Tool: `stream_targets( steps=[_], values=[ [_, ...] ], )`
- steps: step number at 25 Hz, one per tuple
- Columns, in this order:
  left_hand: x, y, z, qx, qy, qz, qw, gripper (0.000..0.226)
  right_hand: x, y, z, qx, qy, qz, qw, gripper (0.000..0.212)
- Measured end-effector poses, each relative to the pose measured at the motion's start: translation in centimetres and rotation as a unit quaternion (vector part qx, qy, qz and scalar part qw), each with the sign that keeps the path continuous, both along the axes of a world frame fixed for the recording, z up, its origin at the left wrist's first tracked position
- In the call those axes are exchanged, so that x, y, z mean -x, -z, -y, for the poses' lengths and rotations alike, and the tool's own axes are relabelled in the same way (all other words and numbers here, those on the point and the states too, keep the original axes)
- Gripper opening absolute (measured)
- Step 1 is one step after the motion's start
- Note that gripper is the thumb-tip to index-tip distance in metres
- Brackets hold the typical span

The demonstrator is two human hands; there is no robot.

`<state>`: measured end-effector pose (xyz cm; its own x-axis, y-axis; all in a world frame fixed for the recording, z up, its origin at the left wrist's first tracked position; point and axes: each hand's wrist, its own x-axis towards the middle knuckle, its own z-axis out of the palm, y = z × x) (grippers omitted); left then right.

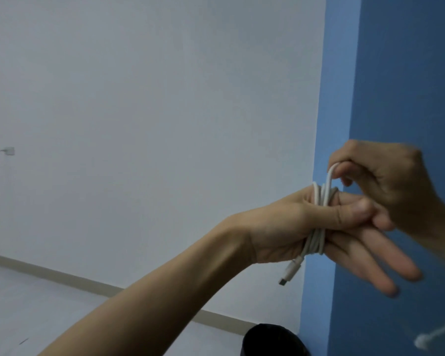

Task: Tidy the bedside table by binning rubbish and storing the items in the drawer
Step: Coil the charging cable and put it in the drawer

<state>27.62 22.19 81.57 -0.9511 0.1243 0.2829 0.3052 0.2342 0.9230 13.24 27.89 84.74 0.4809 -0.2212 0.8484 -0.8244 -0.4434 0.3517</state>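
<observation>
A white charging cable [319, 201] is wound in several loops around my left hand [306, 227], which is held up in front of the wall with its fingers stretched out to the right. The thumb lies over the loops. One plug end [289, 273] dangles below the palm. My right hand [391, 183] is just above and to the right, pinching a raised loop of the same cable between thumb and fingertips. The bedside table and its drawer are out of view.
A black round bin [272, 340] shows at the bottom edge, against the corner where the pale wall meets the blue wall [409, 86]. A blurred white cord end [421, 340] hangs at the bottom right. A small white wall fitting [8, 150] sits far left.
</observation>
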Motion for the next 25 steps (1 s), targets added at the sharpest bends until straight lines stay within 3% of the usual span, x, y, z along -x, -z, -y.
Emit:
stream_targets(
  steps=[2, 4, 10, 13, 18, 22, 25],
  values=[
    [0.0, 0.1, 0.1, -0.024, -0.015, -0.019, 0.999, 0.037, -0.1, 1.4, 0.2, -0.138, -0.077, 0.129, 0.979, 0.033],
    [0.2, -0.1, 0.5, -0.030, -0.020, -0.052, 0.998, 0.034, -0.6, 3.0, 0.5, -0.282, -0.163, 0.261, 0.909, 0.022],
    [-0.7, -1.6, 2.1, 0.075, -0.062, -0.112, 0.989, 0.045, -2.3, 7.5, 1.4, -0.326, -0.048, 0.290, 0.899, 0.033],
    [-0.9, -1.7, 2.9, 0.119, -0.113, -0.108, 0.980, 0.041, -2.5, 7.8, 0.3, -0.355, -0.008, 0.274, 0.894, 0.021],
    [-0.9, -1.8, 3.7, 0.180, -0.174, -0.102, 0.963, 0.035, -2.7, 7.6, -1.8, -0.384, 0.050, 0.232, 0.892, 0.019],
    [-1.3, -1.1, 4.6, 0.233, -0.222, -0.083, 0.943, 0.030, -2.6, 6.2, -3.9, -0.348, 0.069, 0.152, 0.923, 0.019],
    [-1.2, -0.1, 4.5, 0.224, -0.168, -0.065, 0.958, 0.032, -1.9, 3.4, -4.9, -0.295, 0.097, 0.076, 0.948, 0.029]
  ],
)
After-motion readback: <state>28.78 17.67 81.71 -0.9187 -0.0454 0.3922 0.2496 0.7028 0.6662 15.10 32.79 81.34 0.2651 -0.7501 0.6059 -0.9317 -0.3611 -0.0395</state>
